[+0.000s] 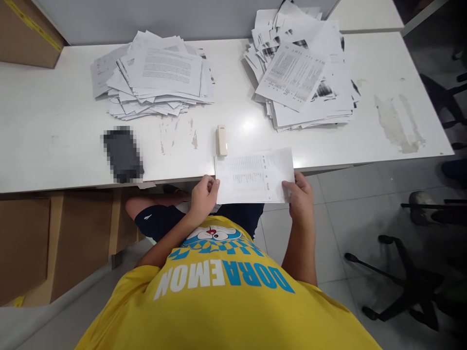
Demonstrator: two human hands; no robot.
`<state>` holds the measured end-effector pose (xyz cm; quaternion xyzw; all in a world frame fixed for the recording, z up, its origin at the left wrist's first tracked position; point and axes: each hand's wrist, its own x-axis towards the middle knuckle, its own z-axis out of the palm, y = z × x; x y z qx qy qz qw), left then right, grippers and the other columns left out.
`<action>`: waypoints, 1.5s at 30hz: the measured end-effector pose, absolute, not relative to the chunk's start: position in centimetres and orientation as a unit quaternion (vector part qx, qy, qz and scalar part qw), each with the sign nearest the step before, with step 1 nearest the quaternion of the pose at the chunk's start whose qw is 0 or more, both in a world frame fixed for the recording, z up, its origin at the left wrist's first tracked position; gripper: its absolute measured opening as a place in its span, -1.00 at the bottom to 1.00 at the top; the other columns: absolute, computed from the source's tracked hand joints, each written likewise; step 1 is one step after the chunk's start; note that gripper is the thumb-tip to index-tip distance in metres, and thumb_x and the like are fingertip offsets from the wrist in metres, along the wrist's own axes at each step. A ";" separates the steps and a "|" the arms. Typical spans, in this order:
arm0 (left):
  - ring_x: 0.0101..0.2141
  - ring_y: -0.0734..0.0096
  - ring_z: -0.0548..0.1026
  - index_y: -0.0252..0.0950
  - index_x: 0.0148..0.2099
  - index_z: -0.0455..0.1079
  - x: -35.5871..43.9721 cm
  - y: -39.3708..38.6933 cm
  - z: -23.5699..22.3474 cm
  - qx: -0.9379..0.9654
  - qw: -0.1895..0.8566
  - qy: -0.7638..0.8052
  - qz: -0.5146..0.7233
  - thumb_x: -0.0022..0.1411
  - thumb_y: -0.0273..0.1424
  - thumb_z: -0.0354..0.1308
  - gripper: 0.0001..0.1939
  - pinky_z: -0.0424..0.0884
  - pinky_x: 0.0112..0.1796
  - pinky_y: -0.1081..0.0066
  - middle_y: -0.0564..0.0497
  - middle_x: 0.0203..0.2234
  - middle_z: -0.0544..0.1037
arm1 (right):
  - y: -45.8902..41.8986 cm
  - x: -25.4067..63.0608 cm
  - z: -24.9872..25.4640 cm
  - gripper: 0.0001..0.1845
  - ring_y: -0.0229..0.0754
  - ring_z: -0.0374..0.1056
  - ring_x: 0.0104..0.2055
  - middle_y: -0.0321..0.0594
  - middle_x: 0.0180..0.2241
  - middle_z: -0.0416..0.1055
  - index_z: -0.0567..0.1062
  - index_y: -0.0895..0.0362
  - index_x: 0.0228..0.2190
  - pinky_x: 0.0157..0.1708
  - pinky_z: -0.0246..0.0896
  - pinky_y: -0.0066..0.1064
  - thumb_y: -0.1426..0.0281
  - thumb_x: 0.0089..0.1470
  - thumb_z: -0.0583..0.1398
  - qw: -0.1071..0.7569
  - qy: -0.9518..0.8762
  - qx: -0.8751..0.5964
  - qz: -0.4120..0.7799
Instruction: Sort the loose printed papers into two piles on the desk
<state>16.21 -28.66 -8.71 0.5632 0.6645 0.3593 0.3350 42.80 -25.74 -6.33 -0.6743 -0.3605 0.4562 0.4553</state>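
A printed sheet of paper (251,177), perhaps more than one layer, is held between my two hands over the table's front edge. My left hand (205,195) pinches its left edge with thumb and fingers. On the opposite side, my right hand (301,194) grips the right edge, thumb on top. Just beyond the paper lies a small cream-coloured stapler (222,141). Farther back are two untidy stacks of printed sheets, a left stack (164,73) and a right stack (302,73) with a tilted printed page on top.
A dark, blurred-out object (124,154) lies on the white table (178,165) at the left. Cardboard boxes (80,238) stand below the table, and another box (29,34) sits at its back left corner. A chair base (404,277) is on the floor at right.
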 end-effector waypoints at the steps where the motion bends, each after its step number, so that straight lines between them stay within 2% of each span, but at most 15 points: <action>1: -0.54 0.45 0.31 -0.23 -0.34 0.26 16.2 -28.8 -8.5 0.594 0.291 0.659 0.358 0.39 -0.18 0.00 -0.71 0.17 -0.46 0.45 0.13 -0.58 0.32 | -25.7 42.8 -6.4 -0.62 -0.08 0.38 -0.24 -0.26 -0.29 0.49 0.51 0.05 -0.27 -0.33 0.26 -0.30 0.28 -0.25 0.24 0.456 -0.360 -0.673 0.457; 6: -0.43 0.35 0.41 -0.26 -0.25 0.35 15.9 -27.9 -7.8 0.742 0.062 0.572 0.344 0.42 -0.33 -0.02 -0.79 0.25 -0.39 0.39 -0.01 -0.47 0.45 | -25.6 42.8 -6.6 -0.65 -0.12 0.36 -0.27 -0.28 -0.32 0.49 0.52 0.05 -0.31 -0.36 0.23 -0.35 0.30 -0.28 0.25 0.466 -0.344 -0.678 0.452; 9: -0.38 0.27 0.43 -0.29 -0.23 0.37 15.7 -26.3 -7.7 0.761 -0.008 0.564 0.320 0.42 -0.33 -0.03 -0.79 0.29 -0.36 0.32 -0.07 -0.43 0.47 | -25.6 42.8 -6.5 -0.65 -0.11 0.37 -0.27 -0.28 -0.33 0.49 0.51 0.05 -0.31 -0.34 0.25 -0.33 0.30 -0.27 0.25 0.464 -0.343 -0.679 0.453; 11: -0.31 0.21 0.45 -0.31 -0.16 0.39 15.3 -25.2 -7.8 0.766 -0.013 0.560 0.315 0.42 -0.33 -0.02 -0.79 0.35 -0.30 0.26 -0.12 -0.36 0.50 | -25.7 42.8 -6.4 -0.62 -0.09 0.39 -0.26 -0.28 -0.33 0.49 0.51 0.04 -0.28 -0.32 0.27 -0.31 0.29 -0.27 0.25 0.460 -0.337 -0.679 0.462; 14: -0.09 0.10 0.47 -0.33 0.09 0.36 14.6 -23.5 -8.2 0.781 0.005 0.538 0.317 0.43 -0.36 -0.05 -0.71 0.42 -0.13 0.16 -0.22 -0.12 0.51 | -25.8 42.8 -6.4 -0.58 -0.06 0.42 -0.23 -0.27 -0.32 0.50 0.50 0.04 -0.22 -0.29 0.29 -0.28 0.28 -0.25 0.26 0.453 -0.335 -0.676 0.475; 18: 0.27 0.06 0.27 -0.24 0.40 0.04 13.8 -22.0 -9.1 0.826 0.040 0.458 0.326 0.43 -0.52 -0.19 -0.47 0.31 0.17 0.02 -0.26 0.26 0.30 | -25.9 42.9 -6.8 -0.60 -0.05 0.44 -0.22 -0.25 -0.28 0.51 0.50 0.02 -0.21 -0.28 0.31 -0.26 0.27 -0.20 0.23 0.446 -0.354 -0.678 0.465; 21: 0.37 0.11 0.12 -0.24 0.48 -0.19 13.6 -21.6 -9.5 0.845 0.061 0.415 0.331 0.43 -0.56 -0.28 -0.38 0.22 0.27 0.00 -0.25 0.37 0.17 | -25.8 43.0 -7.0 -0.60 -0.04 0.43 -0.20 -0.24 -0.27 0.51 0.49 0.02 -0.20 -0.28 0.32 -0.25 0.26 -0.19 0.22 0.442 -0.365 -0.682 0.454; 23: 0.39 0.12 0.09 -0.27 0.49 -0.21 13.5 -21.6 -9.5 0.849 0.073 0.416 0.318 0.43 -0.57 -0.31 -0.37 0.19 0.30 0.02 -0.24 0.38 0.15 | -25.5 43.1 -6.9 -0.61 -0.04 0.42 -0.20 -0.24 -0.28 0.50 0.49 0.03 -0.22 -0.26 0.32 -0.24 0.26 -0.20 0.22 0.439 -0.372 -0.682 0.451; 29: 0.36 0.13 0.16 -0.34 0.46 -0.03 13.7 -21.8 -9.3 0.851 0.091 0.435 0.281 0.43 -0.57 -0.27 -0.42 0.23 0.29 0.03 -0.22 0.36 0.21 | -24.3 43.4 -7.0 -0.57 -0.03 0.42 -0.20 -0.23 -0.28 0.51 0.49 0.03 -0.18 -0.27 0.32 -0.22 0.25 -0.18 0.21 0.425 -0.395 -0.678 0.451; 35: 0.36 0.20 0.18 -0.29 0.43 0.03 13.5 -21.7 -9.5 0.844 0.105 0.435 0.296 0.42 -0.61 -0.29 -0.41 0.26 0.29 0.02 -0.15 0.35 0.25 | -24.1 43.3 -7.2 -0.57 -0.02 0.43 -0.18 -0.22 -0.24 0.53 0.51 0.01 -0.18 -0.25 0.32 -0.21 0.24 -0.19 0.22 0.417 -0.397 -0.680 0.455; 39: 0.39 0.18 0.11 -0.28 0.42 0.07 13.4 -21.7 -9.7 0.842 0.106 0.437 0.297 0.42 -0.61 -0.27 -0.42 0.24 0.31 -0.01 -0.10 0.34 0.27 | -24.4 43.1 -7.1 -0.55 -0.02 0.44 -0.19 -0.24 -0.25 0.52 0.51 0.03 -0.17 -0.22 0.32 -0.20 0.27 -0.21 0.23 0.428 -0.372 -0.677 0.468; 45: 0.41 0.19 0.03 -0.22 0.43 0.06 13.6 -22.0 -10.2 0.836 0.097 0.448 0.300 0.41 -0.63 -0.22 -0.40 0.24 0.31 0.01 -0.06 0.34 0.29 | -24.8 43.1 -7.5 -0.57 -0.03 0.42 -0.14 -0.22 -0.16 0.52 0.52 0.04 -0.18 -0.22 0.32 -0.23 0.28 -0.20 0.23 0.438 -0.377 -0.672 0.463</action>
